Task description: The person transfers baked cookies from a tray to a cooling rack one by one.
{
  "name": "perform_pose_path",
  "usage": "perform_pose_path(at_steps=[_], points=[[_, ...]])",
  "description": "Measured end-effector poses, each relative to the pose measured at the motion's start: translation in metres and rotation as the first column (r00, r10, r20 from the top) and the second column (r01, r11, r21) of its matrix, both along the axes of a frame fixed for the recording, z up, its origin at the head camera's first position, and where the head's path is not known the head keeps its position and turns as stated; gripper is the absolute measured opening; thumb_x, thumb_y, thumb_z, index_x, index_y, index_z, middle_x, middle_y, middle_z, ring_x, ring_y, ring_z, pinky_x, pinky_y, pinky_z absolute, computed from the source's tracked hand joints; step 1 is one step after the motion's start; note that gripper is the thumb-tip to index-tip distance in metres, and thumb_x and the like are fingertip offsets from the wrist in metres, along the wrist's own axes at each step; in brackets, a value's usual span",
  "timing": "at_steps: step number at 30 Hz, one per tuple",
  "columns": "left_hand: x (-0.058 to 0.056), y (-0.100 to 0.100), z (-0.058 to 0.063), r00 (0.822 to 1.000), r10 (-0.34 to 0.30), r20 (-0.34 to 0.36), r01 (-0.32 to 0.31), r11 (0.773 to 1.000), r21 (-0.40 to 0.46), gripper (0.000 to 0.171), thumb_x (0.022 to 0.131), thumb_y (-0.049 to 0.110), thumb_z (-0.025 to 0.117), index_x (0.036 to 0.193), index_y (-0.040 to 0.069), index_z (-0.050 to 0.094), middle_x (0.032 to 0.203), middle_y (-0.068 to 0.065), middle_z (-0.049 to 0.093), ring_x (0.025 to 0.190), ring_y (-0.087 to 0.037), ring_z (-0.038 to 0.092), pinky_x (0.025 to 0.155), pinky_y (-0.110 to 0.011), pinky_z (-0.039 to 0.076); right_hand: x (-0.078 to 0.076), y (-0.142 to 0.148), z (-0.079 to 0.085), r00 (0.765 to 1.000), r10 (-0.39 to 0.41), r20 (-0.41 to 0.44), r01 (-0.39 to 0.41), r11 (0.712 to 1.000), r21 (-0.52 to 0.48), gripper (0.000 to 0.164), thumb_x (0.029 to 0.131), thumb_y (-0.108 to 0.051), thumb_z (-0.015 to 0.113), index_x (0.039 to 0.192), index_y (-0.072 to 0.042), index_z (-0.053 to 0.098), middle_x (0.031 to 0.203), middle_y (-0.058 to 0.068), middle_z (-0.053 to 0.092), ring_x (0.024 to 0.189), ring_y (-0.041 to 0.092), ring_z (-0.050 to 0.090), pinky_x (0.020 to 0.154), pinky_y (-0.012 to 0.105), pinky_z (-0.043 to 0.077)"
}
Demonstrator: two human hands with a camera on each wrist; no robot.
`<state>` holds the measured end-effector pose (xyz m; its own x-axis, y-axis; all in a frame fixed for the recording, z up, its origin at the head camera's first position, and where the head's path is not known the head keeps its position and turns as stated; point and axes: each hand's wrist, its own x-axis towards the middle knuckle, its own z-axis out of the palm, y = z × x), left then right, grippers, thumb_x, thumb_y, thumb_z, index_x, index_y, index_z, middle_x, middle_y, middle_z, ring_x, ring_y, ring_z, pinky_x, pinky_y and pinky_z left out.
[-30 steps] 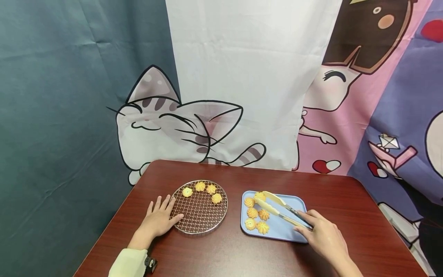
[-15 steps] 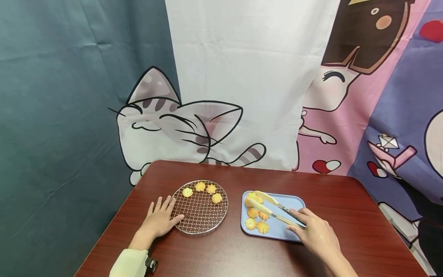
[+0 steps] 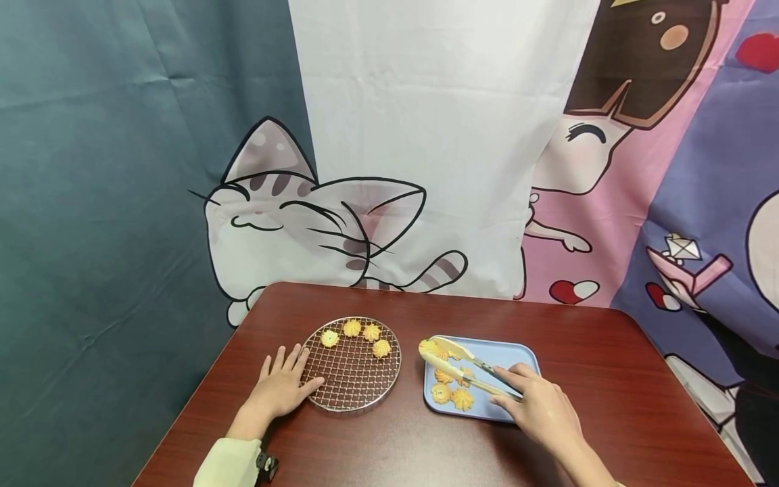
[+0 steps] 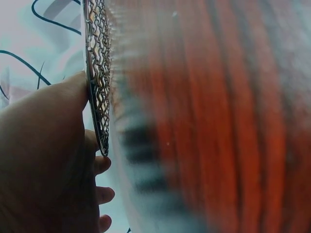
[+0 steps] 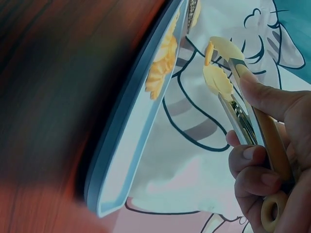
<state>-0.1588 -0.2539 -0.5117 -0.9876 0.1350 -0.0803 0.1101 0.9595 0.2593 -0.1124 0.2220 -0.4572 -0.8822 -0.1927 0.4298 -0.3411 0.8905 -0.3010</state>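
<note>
My right hand (image 3: pixel 541 409) grips a pair of kitchen tongs (image 3: pixel 453 370) with cream-coloured tips. Pinched between those tips is a golden piped butter cookie (image 5: pixel 209 53), above the left rim of a blue tray (image 3: pixel 508 350). More swirled cookies (image 3: pixel 462 399) lie on the tray's left half, partly covered by the tongs in the head view. With fingers spread, my left hand (image 3: pixel 276 389) rests at the left edge of a round wire rack (image 3: pixel 349 379), its thumb over the rim. Several cookies (image 3: pixel 351 328) sit along the rack's far side.
Rack and tray stand side by side on a dark red-brown wooden table (image 3: pixel 402 446), with a gap between them. Behind the table's far edge hangs a printed cloth (image 3: pixel 395 135) with a cartoon cat.
My right hand has moved left with the tongs, carrying a cookie from the tray's far left part to above its left rim. My left hand and the rack have stayed put.
</note>
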Motion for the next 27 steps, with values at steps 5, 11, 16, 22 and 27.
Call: perform_pose_path(at_steps=[5, 11, 16, 22, 27], points=[[0.0, 0.001, 0.0, 1.0, 0.005, 0.001, -0.005, 1.0, 0.009, 0.083, 0.102, 0.057, 0.048, 0.158, 0.0, 0.03, 0.165, -0.024, 0.023, 0.151, -0.052, 0.011, 0.119, -0.068, 0.004, -0.003, -0.008, 0.0, 1.0, 0.022, 0.004, -0.022, 1.0, -0.008, 0.048, 0.071, -0.032, 0.092, 0.116, -0.021, 0.079, 0.095, -0.013, 0.066, 0.072, 0.014, 0.066, 0.052, 0.03, 0.046], [0.001, 0.002, 0.002, 1.0, 0.01, 0.003, -0.01, 1.0, 0.012, 0.082, 0.102, 0.057, 0.049, 0.158, -0.001, 0.031, 0.164, -0.024, 0.023, 0.151, -0.052, 0.011, 0.118, -0.069, 0.006, -0.006, -0.018, 0.0, 0.999, 0.053, -0.012, -0.054, 0.998, -0.013, 0.048, 0.071, -0.033, 0.093, 0.116, -0.022, 0.079, 0.094, -0.014, 0.067, 0.073, 0.012, 0.064, 0.053, 0.028, 0.046], [0.001, 0.001, 0.002, 1.0, 0.012, 0.005, -0.012, 1.0, 0.006, 0.082, 0.102, 0.057, 0.049, 0.158, -0.001, 0.031, 0.164, -0.024, 0.024, 0.151, -0.052, 0.012, 0.118, -0.069, 0.006, -0.009, -0.027, -0.002, 0.996, 0.078, -0.049, -0.079, 0.997, -0.019, 0.05, 0.067, -0.031, 0.095, 0.114, -0.021, 0.08, 0.091, -0.015, 0.066, 0.071, 0.007, 0.058, 0.053, 0.025, 0.044], [0.0, 0.001, 0.001, 1.0, 0.013, 0.004, -0.013, 1.0, 0.009, 0.083, 0.101, 0.058, 0.048, 0.158, -0.001, 0.031, 0.164, -0.024, 0.023, 0.151, -0.052, 0.011, 0.119, -0.069, 0.006, -0.014, -0.038, -0.002, 0.994, 0.104, -0.027, -0.105, 0.994, -0.03, 0.05, 0.067, -0.029, 0.095, 0.115, -0.021, 0.08, 0.09, -0.014, 0.066, 0.063, -0.001, 0.045, 0.052, 0.023, 0.038], [0.001, 0.002, 0.002, 1.0, 0.015, 0.009, -0.015, 1.0, 0.001, 0.083, 0.101, 0.059, 0.048, 0.158, 0.0, 0.032, 0.164, -0.024, 0.024, 0.151, -0.052, 0.012, 0.119, -0.069, 0.006, -0.016, -0.046, -0.001, 0.993, 0.115, -0.006, -0.115, 0.992, -0.05, 0.052, 0.067, -0.032, 0.095, 0.116, -0.024, 0.079, 0.089, -0.019, 0.064, 0.061, -0.002, 0.042, 0.052, 0.023, 0.037]])
